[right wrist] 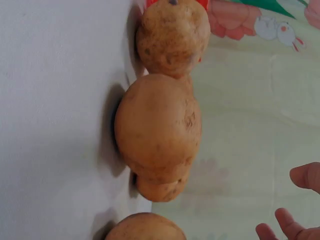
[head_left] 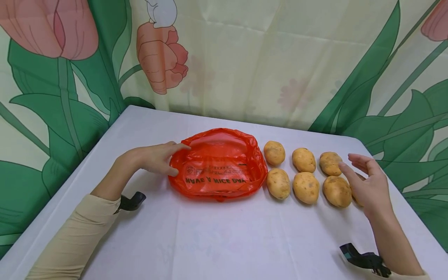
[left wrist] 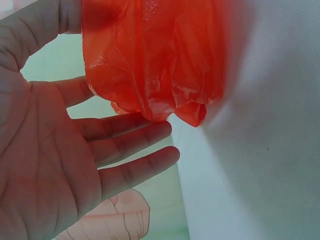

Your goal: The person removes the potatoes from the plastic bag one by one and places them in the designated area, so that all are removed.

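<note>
A red plastic bag [head_left: 218, 188] printed "HAVE A NICE DAY" stands with its mouth spread wide in the middle of the table. My left hand [head_left: 155, 157] is at the bag's left rim, thumb and fingers loosely extended; in the left wrist view the fingers reach beside and behind the red plastic [left wrist: 155, 60]. Several potatoes lie in two rows to the right of the bag, among them a front-row potato [head_left: 337, 191] and a back-row one [head_left: 330, 163]. Over the right end of these rows hovers my right hand [head_left: 372, 186], fingers apart, partly hiding potatoes beneath it.
A white cloth covers the table [head_left: 224, 237]. Behind it hangs a curtain [head_left: 245, 70] printed with tulips, leaves and a rabbit. Black wrist mounts [head_left: 131, 201] sit on both forearms. The nearest potato [head_left: 278, 183] lies against the bag's right side.
</note>
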### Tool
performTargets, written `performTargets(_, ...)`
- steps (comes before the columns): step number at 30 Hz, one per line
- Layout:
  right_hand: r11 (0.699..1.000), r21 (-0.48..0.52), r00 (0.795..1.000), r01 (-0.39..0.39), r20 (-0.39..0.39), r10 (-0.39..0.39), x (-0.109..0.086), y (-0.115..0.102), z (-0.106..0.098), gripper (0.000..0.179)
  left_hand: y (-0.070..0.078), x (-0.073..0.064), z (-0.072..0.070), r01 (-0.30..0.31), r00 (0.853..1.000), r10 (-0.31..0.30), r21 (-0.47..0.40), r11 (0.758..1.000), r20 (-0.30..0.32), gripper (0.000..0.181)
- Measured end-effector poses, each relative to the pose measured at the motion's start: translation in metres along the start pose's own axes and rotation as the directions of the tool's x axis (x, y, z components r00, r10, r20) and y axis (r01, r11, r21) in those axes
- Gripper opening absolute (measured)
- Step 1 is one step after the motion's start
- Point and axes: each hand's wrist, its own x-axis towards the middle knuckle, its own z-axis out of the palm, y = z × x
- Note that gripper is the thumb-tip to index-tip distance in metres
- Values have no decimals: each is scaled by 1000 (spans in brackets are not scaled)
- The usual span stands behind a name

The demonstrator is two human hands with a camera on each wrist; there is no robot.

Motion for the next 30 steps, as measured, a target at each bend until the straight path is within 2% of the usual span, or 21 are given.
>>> performTargets(7,993,14,990,117,71,-118,-12,-15,16,67,0,-1,-1,-17,999,17,-14,1000,-41,78)
performTargets(14,969,67,963,236,115,-242,-24,-29,33,57,2,-5,-2,-16,997,16,-2,1000,-75,74)
performTargets(19,955,77,940,288,166,-297,-36,-37,46,56,2,-6,-3,-37,993,37,3,999,-112,71)
performTargets(25,925,114,895,362,236,-379,-50,-50,65,49,3,-5,-2,-62,985,63,12,998,-158,68)
performTargets(30,926,124,870,357,318,-378,-61,-61,79,50,7,-4,2,-86,968,94,47,995,-234,66)
